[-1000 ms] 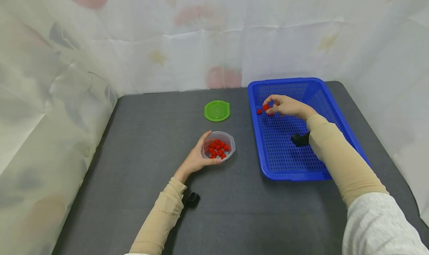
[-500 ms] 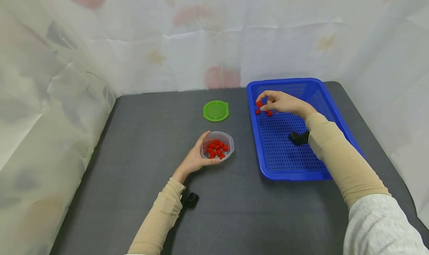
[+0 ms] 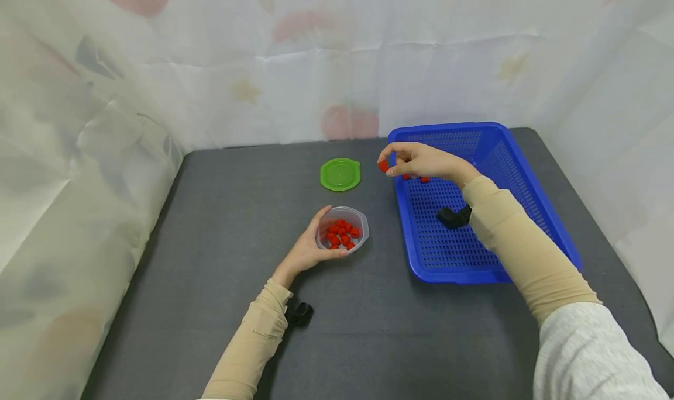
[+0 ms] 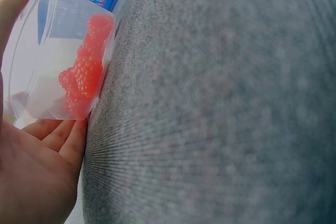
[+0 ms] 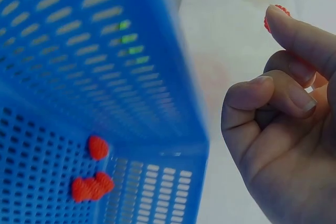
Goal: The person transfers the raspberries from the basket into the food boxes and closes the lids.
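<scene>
My left hand [image 3: 304, 251] grips a small clear plastic container [image 3: 361, 219] on the grey table, thumb and fingers round its sides. Several red raspberries [image 4: 89, 74] lie at the container's bottom in the left wrist view. Over the left rim of the blue basket [image 3: 447, 254], my right hand [image 3: 423, 159] pinches one raspberry [image 3: 382, 165] between thumb and index finger. In the right wrist view the thumb hides most of that raspberry, and the other fingers are curled. More raspberries [image 5: 98, 148] lie in the basket's corner, below my right hand.
Behind the container lies a round green lid [image 3: 340, 174] on the table [image 3: 237, 213]. Patterned white curtains [image 3: 295, 84] enclose the back and sides. Black camera mounts [image 3: 301, 314] stick out at both wrists.
My right hand has lifted a raspberry from the basket's far left corner and moved left to above the rim. The left hand and the container have stayed in place.
</scene>
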The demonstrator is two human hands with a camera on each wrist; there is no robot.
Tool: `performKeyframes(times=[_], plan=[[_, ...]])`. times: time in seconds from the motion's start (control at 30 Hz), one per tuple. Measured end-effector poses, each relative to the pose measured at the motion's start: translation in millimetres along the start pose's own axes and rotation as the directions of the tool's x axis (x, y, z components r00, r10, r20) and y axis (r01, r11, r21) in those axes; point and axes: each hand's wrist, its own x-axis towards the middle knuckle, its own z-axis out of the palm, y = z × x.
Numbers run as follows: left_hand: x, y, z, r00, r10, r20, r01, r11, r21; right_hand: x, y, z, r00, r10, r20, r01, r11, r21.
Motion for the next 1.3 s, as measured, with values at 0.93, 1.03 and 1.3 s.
performKeyframes(times=[0.93,1.03,1.3], plan=[[2.4,-21.2,-1.3,0.999,-0.009,-0.041,0.009,1.0,0.01,42.4,-38.0,47.5,0.953,-0.125,0.277,0.128,0.992,0.007],[2.1,-21.2,-1.2,0.999,-0.01,-0.037,0.01,1.0,0.009,47.3,-37.2,53.9,0.941,-0.109,0.32,0.115,0.993,0.001],[1.4,-19.7,-1.6,0.999,-0.031,-0.037,0.032,0.999,0.025,60.2,-33.9,70.0,0.907,-0.064,0.416,0.09,0.995,-0.042]])
